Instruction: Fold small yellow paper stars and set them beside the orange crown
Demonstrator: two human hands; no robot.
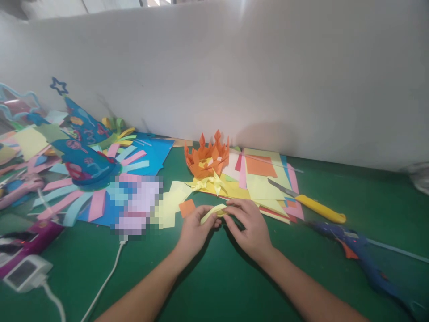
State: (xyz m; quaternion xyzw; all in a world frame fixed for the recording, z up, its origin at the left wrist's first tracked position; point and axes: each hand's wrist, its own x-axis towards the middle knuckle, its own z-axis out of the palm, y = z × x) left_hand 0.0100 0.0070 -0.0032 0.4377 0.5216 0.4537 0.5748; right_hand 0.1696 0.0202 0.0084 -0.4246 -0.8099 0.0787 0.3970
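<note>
Between my two hands is a small folded piece of pale yellow paper [214, 213], held just above the green table. My left hand [197, 227] pinches its left part between thumb and fingers. The fingertips of my right hand [250, 226] grip its right end, with the thumb below. Just beyond my hands lie folded yellow paper pieces [214, 182] with pointed tips. Behind them stands an orange folded-paper crown [207, 158]. A small orange paper square [187, 208] lies beside my left hand.
On the right are a yellow utility knife [320, 209] with its blade out and a blue glue gun [358, 252]. Coloured paper sheets [268, 179] are stacked behind. Blue cone hats [87, 163], a purple power strip [36, 241] and a white cable [106, 277] occupy the left.
</note>
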